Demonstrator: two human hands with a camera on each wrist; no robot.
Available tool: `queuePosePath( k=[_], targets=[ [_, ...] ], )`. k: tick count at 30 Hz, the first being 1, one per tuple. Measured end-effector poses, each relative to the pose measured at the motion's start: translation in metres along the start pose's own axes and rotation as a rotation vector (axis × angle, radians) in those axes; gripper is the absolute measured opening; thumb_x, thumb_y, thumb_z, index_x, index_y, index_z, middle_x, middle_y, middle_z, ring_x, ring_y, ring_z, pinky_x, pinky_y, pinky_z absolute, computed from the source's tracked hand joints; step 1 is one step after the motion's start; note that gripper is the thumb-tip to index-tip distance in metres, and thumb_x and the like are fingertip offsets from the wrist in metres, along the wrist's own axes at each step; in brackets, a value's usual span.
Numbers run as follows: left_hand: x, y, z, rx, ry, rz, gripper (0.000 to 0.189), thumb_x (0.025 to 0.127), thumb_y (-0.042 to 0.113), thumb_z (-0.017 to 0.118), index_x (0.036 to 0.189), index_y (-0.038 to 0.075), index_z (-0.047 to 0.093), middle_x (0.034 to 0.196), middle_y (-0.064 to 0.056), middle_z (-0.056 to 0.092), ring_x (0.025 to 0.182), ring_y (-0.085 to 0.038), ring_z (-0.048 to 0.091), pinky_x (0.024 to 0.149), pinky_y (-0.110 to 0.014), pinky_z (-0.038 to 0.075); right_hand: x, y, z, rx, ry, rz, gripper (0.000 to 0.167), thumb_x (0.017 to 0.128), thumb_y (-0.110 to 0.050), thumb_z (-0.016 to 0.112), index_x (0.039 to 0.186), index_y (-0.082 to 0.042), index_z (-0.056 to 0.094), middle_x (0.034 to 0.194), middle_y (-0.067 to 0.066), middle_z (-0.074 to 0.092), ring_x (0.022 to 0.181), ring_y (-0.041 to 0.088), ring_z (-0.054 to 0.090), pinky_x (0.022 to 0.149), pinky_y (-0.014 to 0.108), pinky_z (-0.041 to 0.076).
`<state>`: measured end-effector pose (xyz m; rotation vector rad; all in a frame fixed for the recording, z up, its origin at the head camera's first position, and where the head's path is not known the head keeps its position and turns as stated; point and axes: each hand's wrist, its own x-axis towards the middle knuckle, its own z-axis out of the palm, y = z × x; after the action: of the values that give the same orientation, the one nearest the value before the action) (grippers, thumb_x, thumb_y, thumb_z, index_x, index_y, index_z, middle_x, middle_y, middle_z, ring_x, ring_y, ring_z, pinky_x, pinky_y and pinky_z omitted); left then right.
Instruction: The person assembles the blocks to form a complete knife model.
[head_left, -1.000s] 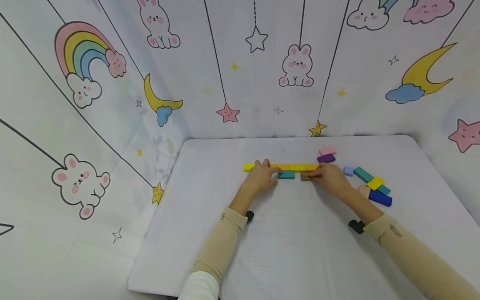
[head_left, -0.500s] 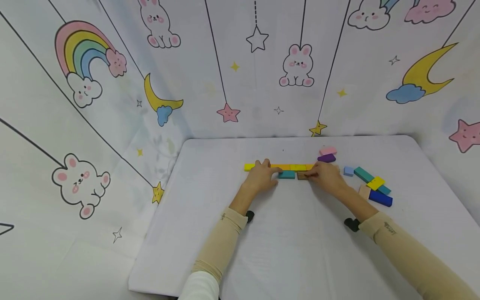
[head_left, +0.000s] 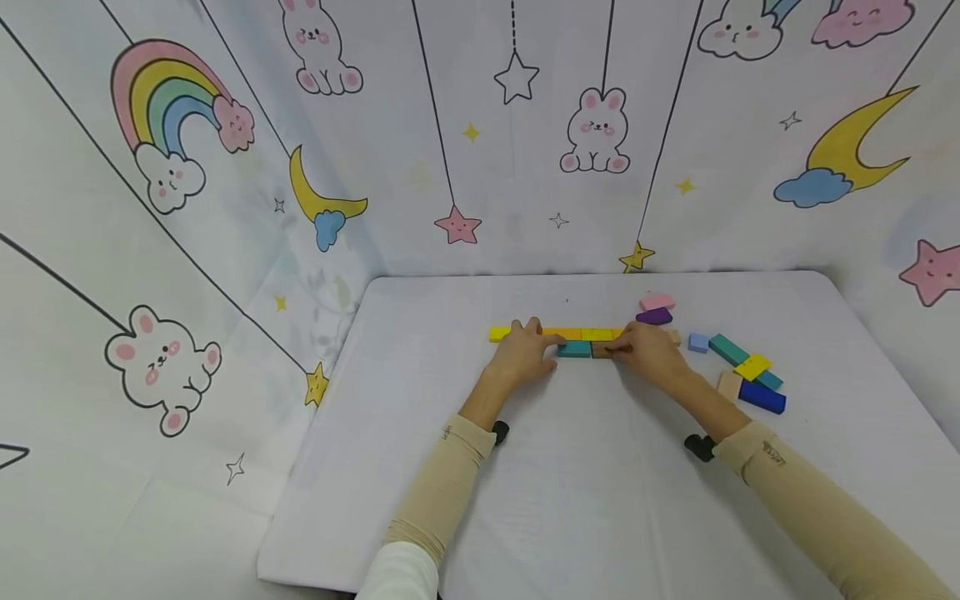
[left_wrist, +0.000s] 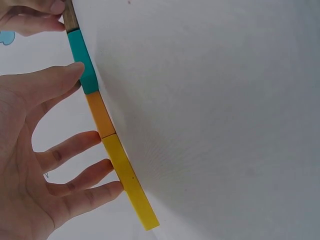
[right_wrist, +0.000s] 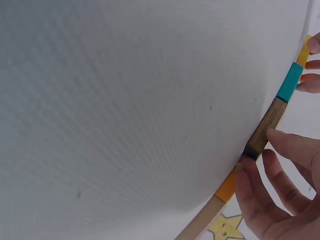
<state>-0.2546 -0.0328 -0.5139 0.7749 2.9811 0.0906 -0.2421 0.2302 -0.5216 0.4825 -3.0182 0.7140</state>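
A row of yellow and orange blocks lies on the white table. Against its near side sits a teal block, end to end with a brown wooden block. My left hand lies over the row's left part. In the left wrist view its thumb touches the teal block, while the outstretched fingers touch the orange and yellow blocks. My right hand pinches the right end of the brown block between thumb and fingers, as the right wrist view shows. It hides part of the row behind.
Right of my right hand lie a light blue block, a long teal block under a yellow one, and a dark blue block beside a beige one. Purple and pink blocks lie behind the row.
My right hand has slid the brown block leftward, closing the gap to the teal block. My left hand has stayed in place.
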Motion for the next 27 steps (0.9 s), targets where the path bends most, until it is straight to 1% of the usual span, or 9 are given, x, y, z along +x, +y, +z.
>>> queuePosePath(
  k=[9,16,22,27],
  targets=[
    [-0.0011,0.0014,-0.0021,-0.007,-0.008,-0.007,0.046,0.1,0.043,0.068,0.146,0.042,0.06,0.131,-0.007,0.055,0.108,-0.026,0.053,0.081,-0.033,0.054,0.0003,-0.0033,-0.0001,-0.012,-0.004,0.009,0.021,0.093,-0.006,0.078,0.114,-0.007,0.081,0.109,0.016,0.071,0.099,0.033,0.065,0.087,0.05,0.056],
    [-0.0009,0.0002,-0.0007,-0.006,0.003,-0.002,0.046,0.1,0.043,0.068,0.145,0.042,0.06,0.13,-0.007,0.056,0.106,-0.025,0.053,0.08,-0.032,0.054,0.0005,-0.0029,0.001,-0.024,-0.001,-0.002,0.022,0.093,-0.007,0.078,0.115,-0.008,0.081,0.107,0.014,0.071,0.097,0.031,0.065,0.086,0.049,0.057],
    [0.0005,-0.0006,0.001,-0.001,0.003,-0.001,0.046,0.1,0.044,0.069,0.145,0.043,0.061,0.129,-0.007,0.056,0.105,-0.025,0.053,0.079,-0.032,0.053,0.0015,-0.0031,0.0025,-0.028,-0.007,0.007,0.022,0.093,-0.009,0.079,0.116,-0.009,0.081,0.107,0.014,0.071,0.095,0.031,0.065,0.084,0.048,0.057],
    [-0.0015,0.0005,-0.0015,-0.005,0.002,0.001,0.046,0.1,0.043,0.069,0.145,0.042,0.061,0.129,-0.008,0.056,0.105,-0.025,0.053,0.079,-0.032,0.053,0.0008,-0.004,0.0018,-0.025,-0.009,0.002,0.022,0.093,-0.009,0.079,0.115,-0.009,0.081,0.107,0.014,0.071,0.095,0.031,0.065,0.085,0.048,0.057]
  ],
)
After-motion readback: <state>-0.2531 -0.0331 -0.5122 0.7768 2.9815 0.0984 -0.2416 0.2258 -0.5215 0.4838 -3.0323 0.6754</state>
